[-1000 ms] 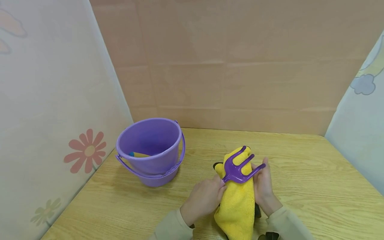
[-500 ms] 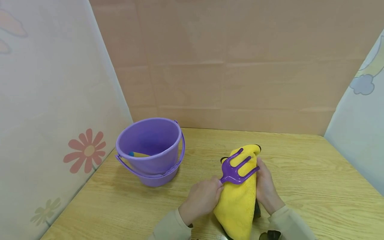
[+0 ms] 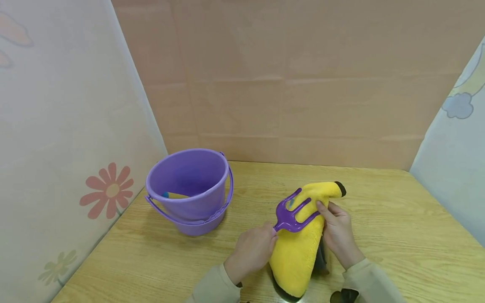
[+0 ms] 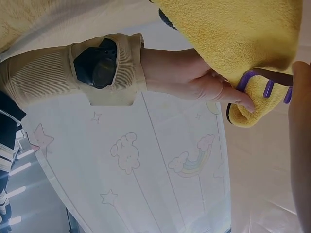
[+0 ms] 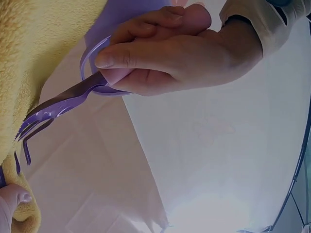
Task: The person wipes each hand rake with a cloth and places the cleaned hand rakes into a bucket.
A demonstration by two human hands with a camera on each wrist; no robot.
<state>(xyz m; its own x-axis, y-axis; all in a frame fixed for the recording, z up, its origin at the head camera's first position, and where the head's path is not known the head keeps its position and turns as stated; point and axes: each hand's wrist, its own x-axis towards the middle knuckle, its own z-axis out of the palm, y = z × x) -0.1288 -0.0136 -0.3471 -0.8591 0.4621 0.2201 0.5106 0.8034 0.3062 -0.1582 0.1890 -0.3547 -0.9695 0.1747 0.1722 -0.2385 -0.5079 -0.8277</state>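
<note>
1. Since the earlier frame, the top of your yellow cloth [image 3: 295,263] has swung toward the right edge of the surface [image 3: 401,210], and the purple fork [image 3: 287,220] has shifted slightly toward the left edge.
2. Your left hand [image 3: 253,250] grips the fork by its pink handle, tines over the cloth's upper part.
3. Your right hand [image 3: 339,231] pinches the cloth below its dark-bordered tip, thumb in front.
4. Fork and cloth are roughly midway between the left and right edges, well short of the far edge.
5. The purple bucket [image 3: 208,206] stands toward the far-left corner, a yellow-and-blue item [image 3: 177,195] inside.
</note>
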